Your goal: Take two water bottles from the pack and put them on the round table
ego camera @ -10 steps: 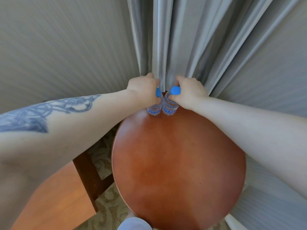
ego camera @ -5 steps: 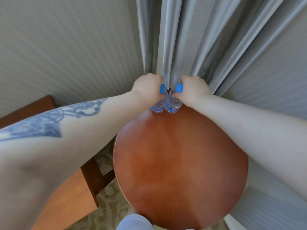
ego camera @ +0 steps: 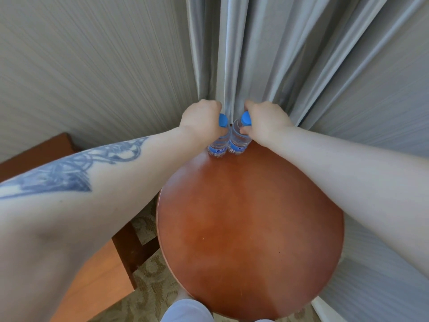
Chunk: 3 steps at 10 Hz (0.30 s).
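Two clear water bottles with blue caps and blue labels stand side by side, touching, at the far edge of the round reddish-brown table (ego camera: 250, 228). My left hand (ego camera: 200, 118) wraps the upper part of the left bottle (ego camera: 217, 146). My right hand (ego camera: 264, 120) grips the right bottle (ego camera: 238, 141) just under its cap. Both bottle bases rest on the tabletop. The pack is not in view.
Grey curtains (ego camera: 267, 54) hang right behind the bottles and down the right side. A striped wall (ego camera: 92, 66) is at the left. A wooden chair (ego camera: 97, 275) stands left of the table on patterned carpet (ego camera: 153, 289).
Both hands and the bottles stay at the table's far edge, with the same grips. The view has shifted slightly, showing more of the chair at the left.
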Tool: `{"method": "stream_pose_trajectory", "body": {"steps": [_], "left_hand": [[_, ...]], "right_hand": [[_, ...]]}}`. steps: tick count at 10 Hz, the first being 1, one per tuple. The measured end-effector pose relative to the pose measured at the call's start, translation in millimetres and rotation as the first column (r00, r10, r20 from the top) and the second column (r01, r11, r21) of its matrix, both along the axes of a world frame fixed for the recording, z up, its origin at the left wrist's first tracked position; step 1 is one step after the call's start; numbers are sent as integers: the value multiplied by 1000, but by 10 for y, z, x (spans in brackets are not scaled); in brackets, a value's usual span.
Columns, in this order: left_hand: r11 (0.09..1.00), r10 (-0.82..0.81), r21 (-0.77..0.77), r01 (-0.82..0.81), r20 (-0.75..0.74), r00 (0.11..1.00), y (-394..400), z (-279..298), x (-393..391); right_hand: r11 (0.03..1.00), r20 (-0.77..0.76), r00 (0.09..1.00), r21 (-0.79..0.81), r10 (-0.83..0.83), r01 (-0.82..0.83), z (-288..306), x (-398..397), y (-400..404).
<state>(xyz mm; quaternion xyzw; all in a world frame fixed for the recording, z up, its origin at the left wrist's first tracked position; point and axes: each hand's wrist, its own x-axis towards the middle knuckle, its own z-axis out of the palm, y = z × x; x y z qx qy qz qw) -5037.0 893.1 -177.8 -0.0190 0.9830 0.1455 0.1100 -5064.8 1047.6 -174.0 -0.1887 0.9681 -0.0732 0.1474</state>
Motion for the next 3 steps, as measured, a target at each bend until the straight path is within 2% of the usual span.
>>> {"method": "stream_pose_trajectory", "body": {"steps": [2,3], "left_hand": [[994,70,87,-69,-5,998,6,-5,74],[950,209,221,-221,80,975,-19,-34,122]], "right_hand": [[995,-10,996,-48,-89,88,-41,66,-36],[968,62,972,-99,-226,231,-34,63,-32]]}}
